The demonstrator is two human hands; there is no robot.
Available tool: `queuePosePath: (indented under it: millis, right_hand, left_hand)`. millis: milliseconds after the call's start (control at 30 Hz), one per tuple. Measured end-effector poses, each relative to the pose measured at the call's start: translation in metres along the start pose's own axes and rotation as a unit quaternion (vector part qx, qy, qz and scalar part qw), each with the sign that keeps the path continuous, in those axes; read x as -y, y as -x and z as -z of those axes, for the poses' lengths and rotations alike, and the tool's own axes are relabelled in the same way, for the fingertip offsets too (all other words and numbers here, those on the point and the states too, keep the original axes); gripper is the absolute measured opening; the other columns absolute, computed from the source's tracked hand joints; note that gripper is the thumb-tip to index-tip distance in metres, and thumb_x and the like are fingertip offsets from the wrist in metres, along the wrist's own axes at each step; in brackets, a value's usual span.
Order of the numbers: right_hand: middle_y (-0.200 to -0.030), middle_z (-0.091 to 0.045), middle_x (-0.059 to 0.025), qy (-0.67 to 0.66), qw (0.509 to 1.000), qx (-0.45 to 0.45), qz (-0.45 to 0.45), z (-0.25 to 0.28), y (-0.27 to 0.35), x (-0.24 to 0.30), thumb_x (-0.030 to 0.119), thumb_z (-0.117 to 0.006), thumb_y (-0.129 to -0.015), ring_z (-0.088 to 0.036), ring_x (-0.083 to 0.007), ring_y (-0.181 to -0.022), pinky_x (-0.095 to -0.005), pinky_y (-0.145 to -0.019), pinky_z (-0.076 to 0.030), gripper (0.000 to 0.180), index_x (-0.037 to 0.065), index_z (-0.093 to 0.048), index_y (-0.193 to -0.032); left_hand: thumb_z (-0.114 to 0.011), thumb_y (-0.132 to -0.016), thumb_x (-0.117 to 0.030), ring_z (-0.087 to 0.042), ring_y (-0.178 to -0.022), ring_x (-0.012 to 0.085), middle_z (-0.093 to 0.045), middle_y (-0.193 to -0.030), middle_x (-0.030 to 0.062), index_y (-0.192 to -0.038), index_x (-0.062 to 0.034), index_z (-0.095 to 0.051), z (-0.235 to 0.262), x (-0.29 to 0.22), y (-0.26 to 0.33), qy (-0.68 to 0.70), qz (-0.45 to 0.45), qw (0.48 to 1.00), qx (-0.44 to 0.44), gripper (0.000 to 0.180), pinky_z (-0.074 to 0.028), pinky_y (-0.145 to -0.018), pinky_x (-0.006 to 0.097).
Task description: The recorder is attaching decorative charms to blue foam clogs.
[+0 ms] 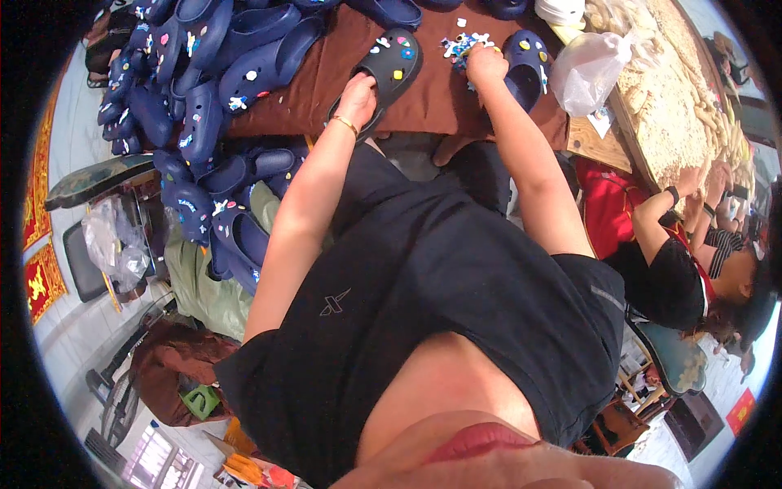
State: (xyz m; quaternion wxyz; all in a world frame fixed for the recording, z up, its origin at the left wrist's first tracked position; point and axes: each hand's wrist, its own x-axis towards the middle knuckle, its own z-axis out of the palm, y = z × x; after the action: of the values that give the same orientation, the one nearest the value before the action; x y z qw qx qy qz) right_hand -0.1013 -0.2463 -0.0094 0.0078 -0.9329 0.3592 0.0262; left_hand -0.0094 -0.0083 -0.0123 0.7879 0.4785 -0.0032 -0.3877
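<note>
A dark grey clog (393, 63) with several colourful charms on its top lies at the near edge of the brown cloth. My left hand (357, 99) reaches into its foot opening and holds it, the fingers hidden inside. To the right, my right hand (487, 67) is closed with its fingertips down at a small heap of colourful shoe charms (463, 46). Whatever those fingers pinch is too small to tell. Right beside this hand stands a navy clog (528, 65) with yellow and white charms.
Many navy clogs (252, 69) are piled on the left of the brown cloth (322, 98), some hanging lower. A clear plastic bag (590, 77) sits at the right. Beyond it, pale small pieces cover another table (672, 98), where other people (664, 261) sit.
</note>
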Motion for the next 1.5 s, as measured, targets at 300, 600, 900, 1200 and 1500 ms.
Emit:
queuePosePath:
  millis: [300,600,900,1200,1500]
  right_hand:
    - [-0.083,-0.065,-0.0174,-0.349,0.936,-0.029,0.039,0.003,0.015,0.019,0.031,-0.074,-0.063,-0.063,-0.0311,-0.081,-0.0391,-0.071,-0.049,0.037,0.004,-0.064,-0.087]
    - [-0.075,-0.064,-0.0150,-0.445,0.894,0.047,-0.003,-0.011,0.025,0.035,0.026,-0.071,-0.066,-0.063,-0.0285,-0.075,-0.0356,-0.069,-0.049,0.029,0.003,-0.066,-0.082]
    - [-0.112,-0.055,-0.0200,-0.616,0.786,0.058,0.011,0.004,0.032,0.041,0.036,-0.070,-0.073,-0.055,-0.0254,-0.103,-0.0343,-0.085,-0.044,0.073,-0.004,-0.039,-0.126]
    - [-0.122,-0.047,-0.0245,-0.516,0.855,0.041,0.040,-0.036,0.088,0.042,0.023,-0.074,-0.066,-0.047,-0.0341,-0.113,-0.0367,-0.096,-0.037,0.085,-0.003,-0.028,-0.132]
    - [-0.113,-0.054,-0.0212,-0.587,0.807,0.041,-0.051,-0.025,0.086,0.047,0.023,-0.070,-0.069,-0.055,-0.0292,-0.101,-0.0353,-0.087,-0.042,0.069,0.003,-0.040,-0.128]
  left_hand:
    - [-0.059,-0.083,-0.022,-0.057,-0.080,0.0138,-0.060,-0.090,0.0039,-0.089,-0.0069,-0.055,-0.009,-0.017,0.029,-0.170,0.043,0.984,-0.026,0.017,-0.043,-0.071,0.028]
    - [-0.059,-0.085,-0.030,-0.052,-0.084,0.0128,-0.058,-0.092,0.0013,-0.086,-0.0089,-0.055,-0.020,0.002,0.017,-0.161,0.050,0.985,-0.038,0.022,-0.039,-0.075,0.029]
    - [-0.050,-0.089,-0.040,-0.055,-0.085,0.0151,-0.058,-0.093,0.0038,-0.095,-0.0063,-0.055,-0.058,0.000,0.013,-0.174,0.024,0.984,-0.005,0.034,-0.043,-0.077,0.031]
    - [-0.057,-0.082,-0.037,-0.064,-0.065,0.0160,-0.066,-0.083,0.0110,-0.089,0.0012,-0.066,-0.081,-0.079,-0.002,-0.567,0.133,0.783,0.218,0.040,-0.053,-0.056,0.025]
    - [-0.066,-0.069,-0.021,-0.047,-0.113,0.0334,-0.050,-0.121,0.0176,-0.122,-0.0026,-0.044,-0.049,-0.253,-0.102,-0.821,-0.391,0.395,-0.131,0.060,-0.039,-0.095,0.041]
